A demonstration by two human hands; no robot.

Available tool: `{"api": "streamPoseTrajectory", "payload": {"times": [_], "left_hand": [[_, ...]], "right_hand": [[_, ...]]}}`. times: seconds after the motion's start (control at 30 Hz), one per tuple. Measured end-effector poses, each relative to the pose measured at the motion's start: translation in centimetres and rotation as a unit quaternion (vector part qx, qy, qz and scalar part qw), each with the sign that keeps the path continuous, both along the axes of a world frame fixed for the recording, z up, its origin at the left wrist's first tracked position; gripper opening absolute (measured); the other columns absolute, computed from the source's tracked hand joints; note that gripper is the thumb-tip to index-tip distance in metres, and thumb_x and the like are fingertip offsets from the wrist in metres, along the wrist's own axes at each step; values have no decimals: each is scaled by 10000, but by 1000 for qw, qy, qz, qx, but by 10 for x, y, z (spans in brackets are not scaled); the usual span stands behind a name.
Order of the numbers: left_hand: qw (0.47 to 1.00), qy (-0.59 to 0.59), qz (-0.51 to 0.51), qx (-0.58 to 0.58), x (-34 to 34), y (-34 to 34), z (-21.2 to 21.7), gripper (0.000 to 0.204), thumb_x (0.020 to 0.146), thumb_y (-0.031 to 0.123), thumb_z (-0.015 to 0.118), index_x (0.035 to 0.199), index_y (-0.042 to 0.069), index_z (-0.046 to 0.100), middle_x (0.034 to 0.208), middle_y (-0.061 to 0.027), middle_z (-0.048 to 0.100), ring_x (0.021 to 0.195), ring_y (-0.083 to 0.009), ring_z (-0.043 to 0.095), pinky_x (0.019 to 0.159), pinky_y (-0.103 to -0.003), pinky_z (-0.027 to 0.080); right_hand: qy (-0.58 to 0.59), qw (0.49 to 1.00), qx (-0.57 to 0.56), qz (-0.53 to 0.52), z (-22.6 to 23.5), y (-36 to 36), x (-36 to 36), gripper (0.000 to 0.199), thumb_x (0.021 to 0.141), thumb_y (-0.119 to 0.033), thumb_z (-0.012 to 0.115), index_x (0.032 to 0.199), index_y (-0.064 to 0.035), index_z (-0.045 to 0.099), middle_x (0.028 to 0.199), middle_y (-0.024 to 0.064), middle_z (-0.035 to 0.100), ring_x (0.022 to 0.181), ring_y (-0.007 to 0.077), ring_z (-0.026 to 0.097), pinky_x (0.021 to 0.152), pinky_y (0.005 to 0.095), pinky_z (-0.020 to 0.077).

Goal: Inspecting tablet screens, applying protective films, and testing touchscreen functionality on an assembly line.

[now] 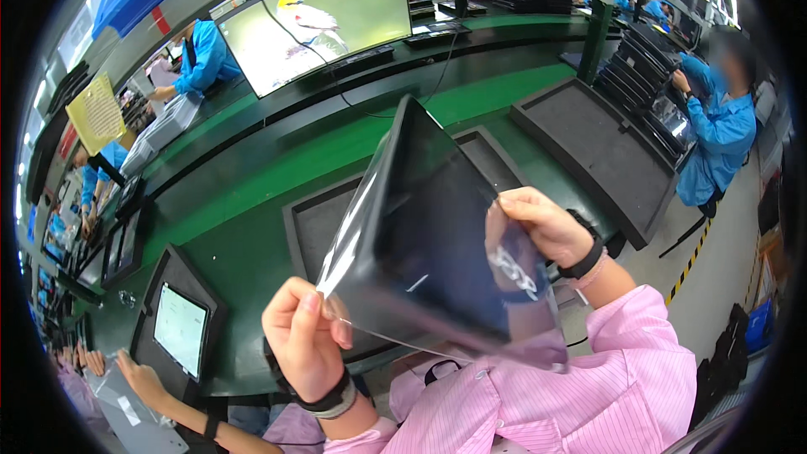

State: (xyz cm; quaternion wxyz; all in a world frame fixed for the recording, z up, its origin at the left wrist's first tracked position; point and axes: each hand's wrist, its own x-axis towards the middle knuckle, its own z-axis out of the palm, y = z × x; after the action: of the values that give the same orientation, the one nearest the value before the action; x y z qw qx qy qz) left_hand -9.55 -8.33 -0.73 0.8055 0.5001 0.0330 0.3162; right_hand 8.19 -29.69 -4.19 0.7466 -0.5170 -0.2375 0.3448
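Note:
Between my two hands a flat black screen panel (445,235) is held up at a tilt, with clear plastic film (349,240) loose around its left and lower edges. My left hand (307,338) pinches the film at the panel's lower left side, thumb against fingers. At the right edge, my right hand (546,227) is closed on the film-covered panel. A hand shows as a reflection in the glossy surface near it. Under the panel, partly hidden by it, lies a dark grey foam tray (315,231) on the green bench.
Another foam tray (588,155) lies at the right. A lit tablet (181,329) rests in a tray at the left, near a co-worker's hand (141,378). A monitor (315,21) stands behind hanging cables. At the right, a person in blue (723,130) stands by stacked black trays (635,71).

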Motion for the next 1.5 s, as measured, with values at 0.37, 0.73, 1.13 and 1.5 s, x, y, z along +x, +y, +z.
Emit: {"api": "streamPoseTrajectory", "payload": {"times": [0.37,0.73,1.13,1.5], "left_hand": [[978,-52,59,194,-11,11,-8,227,847,189,494,735,-5,457,588,-66,477,603,-141,520,520,-201,380],[986,-110,-108,70,7,-35,-43,316,740,-64,621,1040,-7,540,947,-68,568,853,-118,530,730,-238,420],[934,-188,-41,302,24,-11,-30,256,713,-36,591,969,-33,583,986,-230,598,947,-331,587,849,-393,431],[919,-205,-4,337,30,3,-52,193,806,53,537,998,34,544,932,-250,601,891,-355,586,880,-486,372]], "right_hand": [[-215,966,-78,-118,10,-19,-4,172,792,-159,583,771,10,558,727,7,572,667,57,505,622,201,405],[-251,942,108,-197,-1,-3,-8,300,795,-275,621,835,17,566,801,21,574,713,78,504,649,211,392],[-332,906,261,-13,47,5,-7,202,802,-209,584,867,-63,462,791,206,580,792,334,569,697,401,455],[-268,894,357,19,46,14,-16,164,774,-90,623,891,-4,546,855,226,605,840,355,597,752,459,480]]}}
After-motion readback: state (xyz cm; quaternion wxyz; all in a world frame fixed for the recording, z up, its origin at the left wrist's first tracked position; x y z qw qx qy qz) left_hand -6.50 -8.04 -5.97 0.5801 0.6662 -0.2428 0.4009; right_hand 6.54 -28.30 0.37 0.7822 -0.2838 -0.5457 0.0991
